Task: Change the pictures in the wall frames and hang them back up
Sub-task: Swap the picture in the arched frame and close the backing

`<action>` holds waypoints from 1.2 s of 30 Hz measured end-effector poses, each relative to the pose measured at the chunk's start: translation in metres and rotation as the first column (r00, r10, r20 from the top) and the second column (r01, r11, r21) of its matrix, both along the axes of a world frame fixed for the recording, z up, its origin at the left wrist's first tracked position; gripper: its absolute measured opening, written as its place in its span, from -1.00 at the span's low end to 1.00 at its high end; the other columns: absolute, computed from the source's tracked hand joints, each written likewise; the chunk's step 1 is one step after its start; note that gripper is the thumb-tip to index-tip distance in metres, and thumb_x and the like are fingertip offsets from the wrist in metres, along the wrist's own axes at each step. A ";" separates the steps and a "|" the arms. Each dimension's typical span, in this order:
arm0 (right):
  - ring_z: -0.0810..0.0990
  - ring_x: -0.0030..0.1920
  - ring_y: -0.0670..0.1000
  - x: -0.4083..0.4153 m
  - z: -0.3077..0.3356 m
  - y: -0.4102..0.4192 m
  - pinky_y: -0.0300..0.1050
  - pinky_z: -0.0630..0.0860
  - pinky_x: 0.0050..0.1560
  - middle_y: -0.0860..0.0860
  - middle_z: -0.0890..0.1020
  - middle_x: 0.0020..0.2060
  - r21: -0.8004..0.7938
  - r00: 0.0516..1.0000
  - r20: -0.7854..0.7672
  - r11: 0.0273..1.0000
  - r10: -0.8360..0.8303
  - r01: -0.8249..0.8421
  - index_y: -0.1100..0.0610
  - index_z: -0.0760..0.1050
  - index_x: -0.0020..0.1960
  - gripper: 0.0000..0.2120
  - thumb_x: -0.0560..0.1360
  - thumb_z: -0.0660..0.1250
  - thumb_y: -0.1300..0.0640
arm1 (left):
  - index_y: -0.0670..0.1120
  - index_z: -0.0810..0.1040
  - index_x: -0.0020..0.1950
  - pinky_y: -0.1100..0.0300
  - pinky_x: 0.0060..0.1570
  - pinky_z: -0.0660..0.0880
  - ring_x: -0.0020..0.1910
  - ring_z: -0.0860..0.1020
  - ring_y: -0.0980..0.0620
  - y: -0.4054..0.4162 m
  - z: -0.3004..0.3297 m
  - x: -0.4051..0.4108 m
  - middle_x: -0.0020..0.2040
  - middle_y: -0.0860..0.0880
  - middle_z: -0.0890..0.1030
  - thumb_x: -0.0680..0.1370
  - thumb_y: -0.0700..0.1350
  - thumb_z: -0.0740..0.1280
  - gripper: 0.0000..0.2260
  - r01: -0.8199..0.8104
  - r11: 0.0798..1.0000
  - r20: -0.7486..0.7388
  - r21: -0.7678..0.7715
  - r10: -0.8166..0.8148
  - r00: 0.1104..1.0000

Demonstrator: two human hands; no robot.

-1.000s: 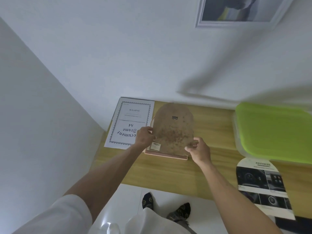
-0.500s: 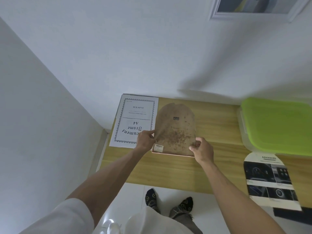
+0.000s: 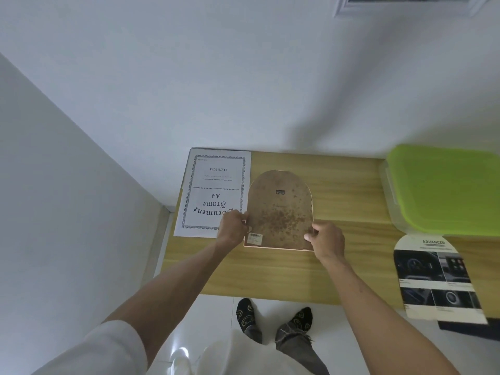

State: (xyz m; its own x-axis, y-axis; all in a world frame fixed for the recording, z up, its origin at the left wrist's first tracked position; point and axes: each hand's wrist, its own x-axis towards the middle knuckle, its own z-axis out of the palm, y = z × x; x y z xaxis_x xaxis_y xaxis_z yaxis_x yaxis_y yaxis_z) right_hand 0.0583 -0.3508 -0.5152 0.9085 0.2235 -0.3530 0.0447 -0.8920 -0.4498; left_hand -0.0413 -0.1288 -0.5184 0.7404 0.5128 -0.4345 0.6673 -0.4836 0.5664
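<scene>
Table (image 3: 338,272) is light wood, pushed into a corner btw 2 white walls.

Far-left corner: white sheet (image 3: 216,193) w/ ornate border, printed "Document Frame A4", lying flat, text upside down from the person's side. Its right edge sits just beside the frame.

Left hand (image 3: 233,228) grips the frame's left edge low down, fingers curled round it, partly over the sheet's near-right corner.

Frame (image 3: 280,212): arch-topped, face down on the table near the far edge, left of middle. Brown spotted backing board up, thin pale pink rim showing along the near & right sides. Small metal hanger (image 3: 280,192) near the arched top; white barcode sticker (image 3: 255,238) at the near-left corner of the backing. Whether the backing is seated in the rim or lifted a bit, can't tell.

Right hand (image 3: 326,239) pinches the frame's right edge near its near-right corner, thumb & fingers curled on it.

Below the table's near edge: white floor, 2 feet in dark patterned socks.

Right part of table: arch-shaped print (image 3: 435,277) w/ "ADVANCED" heading & dark car-interior photos, lying flat at the near edge, overhanging it a bit. Beyond it at the far-right: clear plastic box w/ green lid (image 3: 446,188), touching or nearly touching the print's top.

Top right on the wall: bottom of a white-framed picture (image 3: 405,4), mostly cut off.
</scene>
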 end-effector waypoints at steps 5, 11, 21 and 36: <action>0.59 0.08 0.21 0.014 0.014 0.014 0.02 0.53 -0.06 0.17 0.45 0.20 -0.294 0.968 -0.024 0.924 0.249 -0.245 0.24 0.41 0.29 -0.50 0.45 0.50 0.11 | -0.19 0.44 0.26 -0.02 -0.02 0.53 0.09 0.51 -0.17 -0.001 0.011 0.014 0.14 -0.16 0.48 0.46 -0.23 0.41 -0.61 0.377 0.870 -0.131 0.318 -0.354 0.926; -0.11 0.59 0.23 0.055 0.021 0.049 0.21 0.04 0.54 0.18 -0.25 0.57 -0.531 0.747 -0.151 0.585 0.647 -0.613 0.14 -0.39 0.57 0.36 0.26 0.64 0.01 | -0.27 -0.19 0.57 -0.03 0.55 -0.11 0.57 -0.15 -0.22 0.019 0.013 0.059 0.58 -0.25 -0.18 0.34 -0.05 0.59 0.13 0.657 0.677 -0.362 0.332 -0.552 0.751; -0.48 0.50 0.16 0.090 0.008 0.080 0.15 -0.22 0.55 0.13 -0.56 0.44 -0.505 0.610 -0.385 0.395 0.693 -0.768 0.11 -0.61 0.46 0.57 0.12 0.71 0.00 | -0.29 -0.35 0.53 0.05 0.54 -0.19 0.55 -0.30 -0.11 0.035 -0.001 0.098 0.54 -0.20 -0.38 0.16 0.01 0.68 0.38 0.813 0.548 -0.461 0.195 -0.681 0.569; -0.41 0.54 0.15 0.096 0.005 0.089 0.24 -0.07 0.54 0.11 -0.49 0.49 -0.495 0.627 -0.390 0.421 0.674 -0.760 0.08 -0.57 0.49 0.50 0.18 0.68 -0.02 | -0.38 -0.30 0.51 -0.06 0.54 -0.17 0.54 -0.26 -0.27 0.022 0.002 0.107 0.53 -0.36 -0.29 0.49 -0.10 0.46 0.02 0.828 0.489 -0.538 0.274 -0.636 0.553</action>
State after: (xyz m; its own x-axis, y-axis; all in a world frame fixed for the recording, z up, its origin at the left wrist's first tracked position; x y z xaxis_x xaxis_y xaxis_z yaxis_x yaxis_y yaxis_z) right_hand 0.1545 -0.2619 -0.5100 0.4602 0.4924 -0.7388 0.7823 -0.6184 0.0752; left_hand 0.0659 -0.1072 -0.5163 0.7960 0.0392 -0.6040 0.0188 -0.9990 -0.0401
